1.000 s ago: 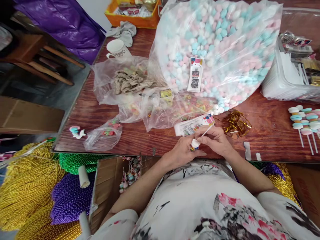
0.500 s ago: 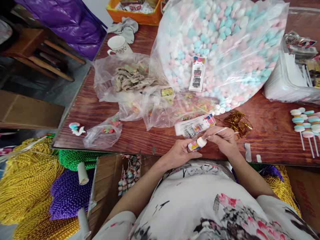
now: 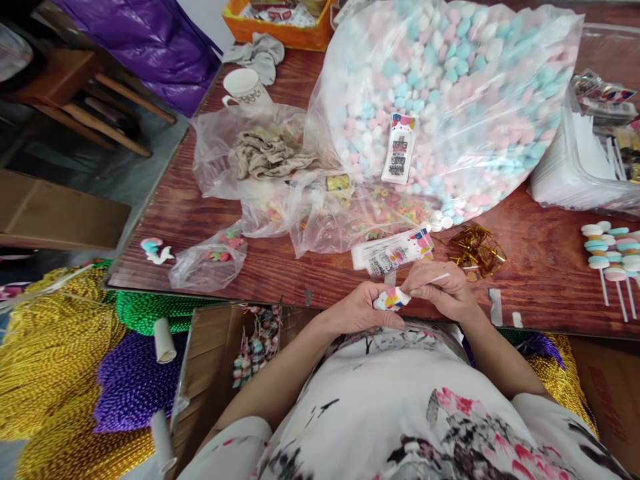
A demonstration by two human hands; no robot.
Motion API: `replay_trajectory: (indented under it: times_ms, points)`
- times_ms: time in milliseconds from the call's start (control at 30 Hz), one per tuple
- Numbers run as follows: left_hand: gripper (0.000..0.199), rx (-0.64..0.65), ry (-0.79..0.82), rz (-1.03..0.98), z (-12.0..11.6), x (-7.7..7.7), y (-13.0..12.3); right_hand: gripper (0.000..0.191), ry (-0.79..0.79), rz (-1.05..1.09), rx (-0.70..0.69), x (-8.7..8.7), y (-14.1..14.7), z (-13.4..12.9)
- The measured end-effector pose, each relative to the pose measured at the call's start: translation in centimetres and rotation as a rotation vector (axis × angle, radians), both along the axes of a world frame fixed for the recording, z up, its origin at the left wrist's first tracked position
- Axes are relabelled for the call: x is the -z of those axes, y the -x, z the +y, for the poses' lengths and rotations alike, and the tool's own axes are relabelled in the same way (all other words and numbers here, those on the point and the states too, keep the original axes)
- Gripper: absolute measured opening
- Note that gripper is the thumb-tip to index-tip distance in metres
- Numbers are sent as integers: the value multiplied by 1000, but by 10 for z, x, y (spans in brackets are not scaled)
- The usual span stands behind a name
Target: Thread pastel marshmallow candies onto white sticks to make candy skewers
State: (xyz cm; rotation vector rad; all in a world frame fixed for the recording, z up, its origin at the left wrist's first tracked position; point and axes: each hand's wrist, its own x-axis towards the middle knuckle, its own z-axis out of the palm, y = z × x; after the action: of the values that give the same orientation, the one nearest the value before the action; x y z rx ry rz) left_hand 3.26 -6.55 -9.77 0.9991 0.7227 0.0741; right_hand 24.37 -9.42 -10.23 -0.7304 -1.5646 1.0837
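Now less white shows beyond the printed wrapper point(image 3: 391, 299) the left hand point(image 3: 361, 309) grips, suggesting fuller covering, while the right hand point(image 3: 442, 289) pinches a stick point(image 3: 441, 277) just beside it.

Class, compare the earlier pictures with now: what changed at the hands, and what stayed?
The small printed packet in the left hand shows more of its patterned side than at first. The white stick in the right hand has tipped flatter, toward the right. Nothing was visibly let go. The mug and bag of pastel pieces stay on the table.
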Motion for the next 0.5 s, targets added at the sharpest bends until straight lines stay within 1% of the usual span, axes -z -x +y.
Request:
replay_trajectory:
  times_ms: [100,233,367,433,500]
  points:
    - [43,-12,-64,-30,-1,-2,-4,14,11,-19,11,-1,8,-2]
    - [36,-28,-148,-73,-1,-2,-7,10,123,-11,84,1,20,-5]
    - [38,-129,-172,-62,-2,-1,-7,8,231,62,185,0,21,-4]
    - [39,-189,-201,-37,-1,-1,-6,10,225,84,208,-2,16,-1]
    - [39,-223,-245,7,0,-2,-5,14,197,53,226,-5,11,1]
